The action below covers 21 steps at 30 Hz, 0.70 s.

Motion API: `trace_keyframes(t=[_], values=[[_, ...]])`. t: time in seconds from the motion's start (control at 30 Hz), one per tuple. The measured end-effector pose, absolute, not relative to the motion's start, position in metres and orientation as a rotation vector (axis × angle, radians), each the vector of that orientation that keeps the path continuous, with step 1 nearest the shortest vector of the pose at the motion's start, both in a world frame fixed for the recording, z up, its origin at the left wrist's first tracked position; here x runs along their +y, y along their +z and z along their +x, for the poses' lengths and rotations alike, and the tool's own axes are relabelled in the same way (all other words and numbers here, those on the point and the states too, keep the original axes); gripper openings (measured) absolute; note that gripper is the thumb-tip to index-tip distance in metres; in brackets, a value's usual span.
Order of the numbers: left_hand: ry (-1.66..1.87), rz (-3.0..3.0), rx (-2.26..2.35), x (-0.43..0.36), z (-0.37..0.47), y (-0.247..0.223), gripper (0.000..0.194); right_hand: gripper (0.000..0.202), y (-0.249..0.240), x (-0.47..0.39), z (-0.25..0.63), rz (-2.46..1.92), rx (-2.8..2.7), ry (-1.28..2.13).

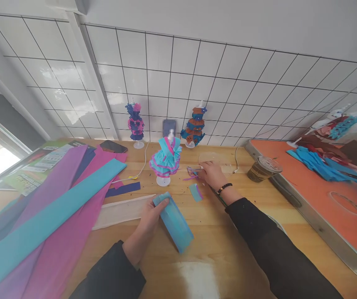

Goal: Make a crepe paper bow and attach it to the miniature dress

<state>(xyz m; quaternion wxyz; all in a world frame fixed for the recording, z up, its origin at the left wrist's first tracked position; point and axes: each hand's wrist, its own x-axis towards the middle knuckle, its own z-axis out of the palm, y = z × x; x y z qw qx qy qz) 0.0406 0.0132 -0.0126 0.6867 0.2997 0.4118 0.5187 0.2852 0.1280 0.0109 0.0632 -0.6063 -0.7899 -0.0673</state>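
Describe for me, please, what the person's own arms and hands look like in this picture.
Both arms wear long, dark, blackish sleeves: the left sleeve has a loose, wide end, and the right sleeve ends short of the wrist. The left hand and right hand are ungloved. A bracelet of dark beads with a few orange-toned ones circles the right wrist.

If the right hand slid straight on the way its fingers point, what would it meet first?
Probably the thin purple and blue strips just ahead of the right hand, if it isn't touching them; the turquoise dress stands farther along. Depth is unclear from this view.
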Motion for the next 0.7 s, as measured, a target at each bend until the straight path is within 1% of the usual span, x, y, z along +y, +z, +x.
trace_keyframes(t=[0.13, 0.23, 0.5, 0.63, 0.7], values=[[1.106, 0.823, 0.929, 0.014, 0.041, -0.016, 0.023, 0.026, 0.01, 0.115, 0.272, -1.692, -2.518, -0.152], [1.093, 0.939, 0.981, 0.016, 0.04, -0.02, 0.027, 0.024, 0.005, 0.112, 0.267, -1.697, -2.53, -0.146], [1.049, 1.18, 1.116, 0.018, 0.043, -0.027, 0.03, 0.021, -0.001, 0.11, 0.278, -1.715, -2.406, -0.064], [1.011, 1.383, 1.225, 0.014, 0.045, -0.027, 0.039, 0.019, 0.0, 0.107, 0.278, -1.686, -2.332, 0.004], [1.023, 1.496, 1.25, 0.012, 0.046, -0.028, 0.039, 0.018, 0.001, 0.106, 0.275, -1.67, -2.291, 0.047]])
